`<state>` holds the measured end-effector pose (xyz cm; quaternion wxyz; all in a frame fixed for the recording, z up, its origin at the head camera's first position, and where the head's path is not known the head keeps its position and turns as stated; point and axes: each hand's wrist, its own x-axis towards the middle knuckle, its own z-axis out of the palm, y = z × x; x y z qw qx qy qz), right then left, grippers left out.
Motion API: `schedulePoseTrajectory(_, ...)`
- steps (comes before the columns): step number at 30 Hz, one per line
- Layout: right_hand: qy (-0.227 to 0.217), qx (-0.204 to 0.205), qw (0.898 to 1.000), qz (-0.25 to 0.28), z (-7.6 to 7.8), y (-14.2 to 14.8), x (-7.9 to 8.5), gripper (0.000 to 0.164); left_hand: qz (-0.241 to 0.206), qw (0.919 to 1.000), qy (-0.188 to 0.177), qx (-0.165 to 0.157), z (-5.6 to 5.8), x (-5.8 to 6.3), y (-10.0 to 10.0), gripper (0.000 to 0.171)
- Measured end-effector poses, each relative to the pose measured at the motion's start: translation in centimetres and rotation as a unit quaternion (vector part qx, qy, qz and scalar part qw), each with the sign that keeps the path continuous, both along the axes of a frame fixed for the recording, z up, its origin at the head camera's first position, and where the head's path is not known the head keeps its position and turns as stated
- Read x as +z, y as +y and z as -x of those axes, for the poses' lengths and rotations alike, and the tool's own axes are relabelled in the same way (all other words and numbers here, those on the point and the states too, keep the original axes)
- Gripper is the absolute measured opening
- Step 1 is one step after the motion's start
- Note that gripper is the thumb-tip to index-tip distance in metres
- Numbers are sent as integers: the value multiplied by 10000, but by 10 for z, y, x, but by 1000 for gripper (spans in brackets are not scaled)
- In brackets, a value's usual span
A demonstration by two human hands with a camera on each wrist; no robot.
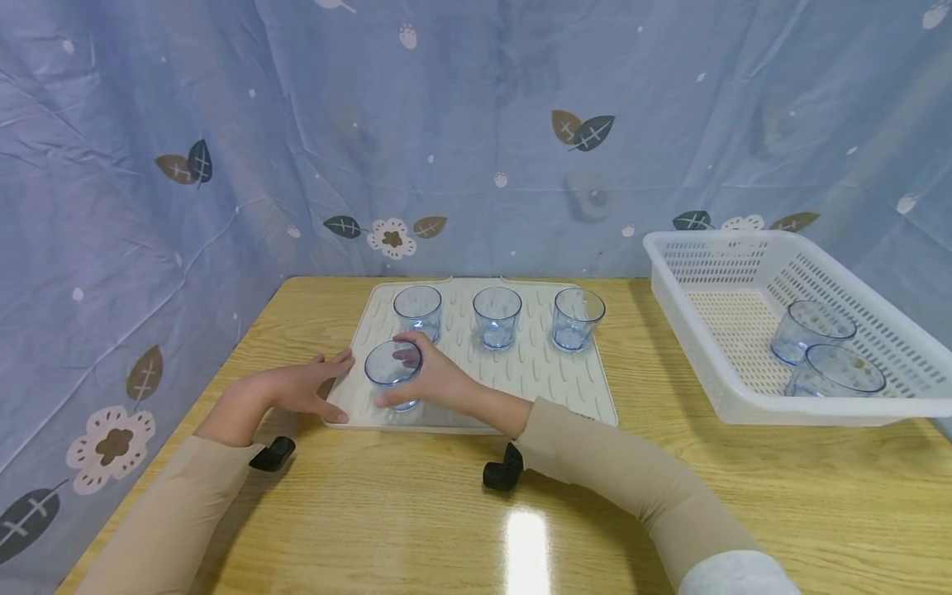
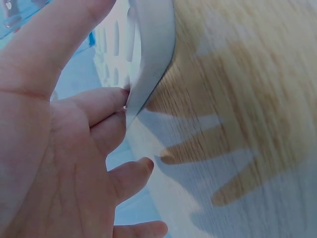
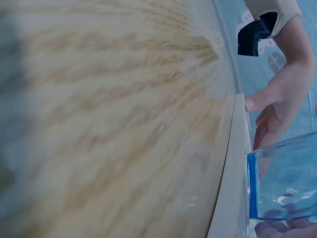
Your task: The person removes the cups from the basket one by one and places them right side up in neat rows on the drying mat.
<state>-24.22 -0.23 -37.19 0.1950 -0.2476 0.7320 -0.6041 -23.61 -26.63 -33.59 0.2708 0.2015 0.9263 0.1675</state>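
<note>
Now the right hand (image 1: 440, 376) is gripping a bluish glass tumbler (image 1: 382, 370), ideally level, left hand (image 1: 303, 388) spread at the cream rectangular mat's (image 1: 535, 376) left edge.

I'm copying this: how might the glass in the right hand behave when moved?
The glass looks rigid, perhaps breakable, with its clear, thick base. Its smooth, shiny wall may slip in the right hand. Wider at rim than base, it might tip if pushed.

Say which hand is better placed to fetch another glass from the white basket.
Probably the right hand, once it frees the glass it grips: the basket, with two glasses inside, stands to the right. The left hand rests at the left edge of the mat, farther away.
</note>
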Motion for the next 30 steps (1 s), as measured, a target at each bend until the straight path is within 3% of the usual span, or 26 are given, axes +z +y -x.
schedulePoseTrajectory(3,125,34,9995,-294,1,4,1,99,-8,10000,-1,17,0,0,0,110)
schedulePoseTrajectory(20,644,628,9947,-496,-2,57,14,99,-151,9999,-80,3,1,-2,-3,110)
schedulePoseTrajectory(30,1152,1059,9865,-485,-7,85,31,83,-236,9996,-124,17,0,-1,-3,110)
